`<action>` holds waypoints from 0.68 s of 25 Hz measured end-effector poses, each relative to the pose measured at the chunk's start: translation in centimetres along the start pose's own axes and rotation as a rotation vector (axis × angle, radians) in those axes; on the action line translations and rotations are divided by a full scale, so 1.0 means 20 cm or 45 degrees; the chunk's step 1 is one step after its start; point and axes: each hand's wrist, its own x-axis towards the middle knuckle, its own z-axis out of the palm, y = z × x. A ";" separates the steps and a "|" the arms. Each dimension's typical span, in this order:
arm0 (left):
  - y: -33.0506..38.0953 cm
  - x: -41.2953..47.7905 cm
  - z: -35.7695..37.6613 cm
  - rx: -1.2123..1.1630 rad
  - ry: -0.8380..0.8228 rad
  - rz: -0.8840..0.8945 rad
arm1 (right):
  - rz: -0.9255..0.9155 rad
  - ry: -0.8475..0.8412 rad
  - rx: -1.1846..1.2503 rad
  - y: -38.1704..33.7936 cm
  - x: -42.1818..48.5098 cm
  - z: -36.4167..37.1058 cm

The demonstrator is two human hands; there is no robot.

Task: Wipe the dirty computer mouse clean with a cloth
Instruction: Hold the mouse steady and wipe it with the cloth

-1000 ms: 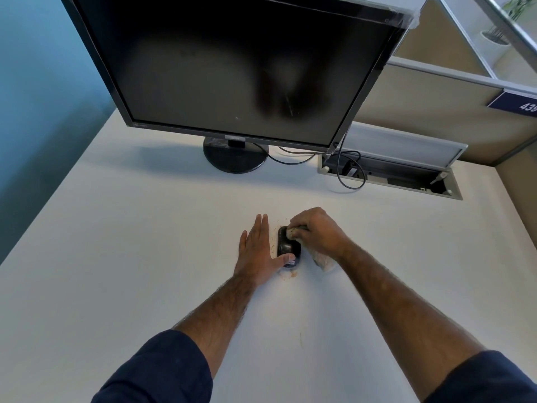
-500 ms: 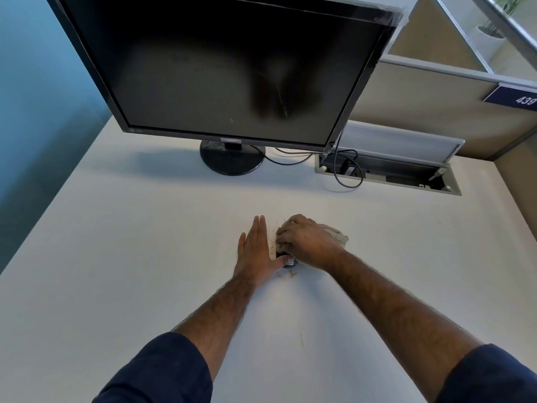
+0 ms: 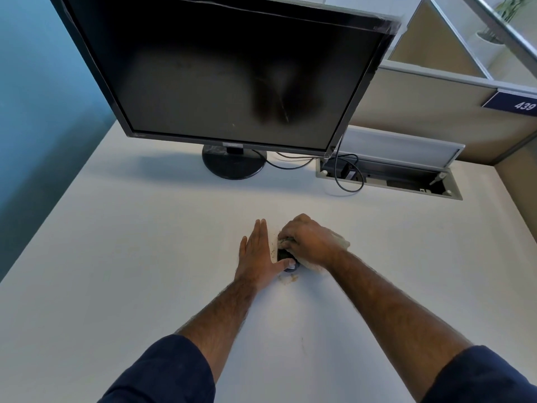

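Computer mouse [image 3: 286, 258], black: lay on the white desk [image 3: 145, 257] just right of frame centre; mostly hidden, only the near end and a strip of the left flank seen.
Cloth [image 3: 340, 241], pale: bunched over the top of the mouse, trailing out to the right and lower right from under the knuckles.
Right hand [image 3: 308, 242]: fingers curled, clenched round the cloth and pressed down on the mouse from above and from the right.
Left hand [image 3: 258, 257]: lay flat on the desk along the mouse's left side, fingers straight and together, gripping nothing; thumb stretched across to touch the near end of the mouse.
Crumbs [image 3: 287, 278], tan: scattered on the desk just below the mouse and in the gap between the two hands.
Sleeves [image 3: 162, 373], dark blue: pushed up both forearms, along the bottom edge.
Monitor [image 3: 226, 71], screen dark: filled the upper middle, on a round base [image 3: 234, 164].
Cable [image 3: 348, 181], black: looped into an open desk hatch [image 3: 389, 181], right of the base.
Number plate [image 3: 512, 102] reading 439: far right, on a beige partition.
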 end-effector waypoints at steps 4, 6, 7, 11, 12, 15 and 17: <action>0.00 -0.01 0.01 -0.005 0.017 0.007 | 0.024 0.010 0.081 0.05 -0.01 0.00; 0.00 -0.01 0.01 -0.002 0.016 0.010 | 0.104 0.019 0.122 0.07 0.04 0.00; 0.00 -0.01 0.00 -0.003 0.013 0.011 | 0.146 0.026 0.141 0.08 0.06 0.00; 0.00 -0.01 0.00 0.002 0.011 0.002 | 0.343 0.089 0.256 0.12 0.13 0.02; 0.01 -0.01 0.00 0.005 0.013 -0.001 | 0.369 0.096 0.251 0.13 0.13 0.02; 0.00 0.00 0.00 -0.002 0.012 0.000 | 0.420 0.115 0.180 0.15 0.12 0.01; 0.00 0.00 0.01 0.004 0.008 -0.002 | 0.369 0.139 0.156 0.15 0.10 -0.01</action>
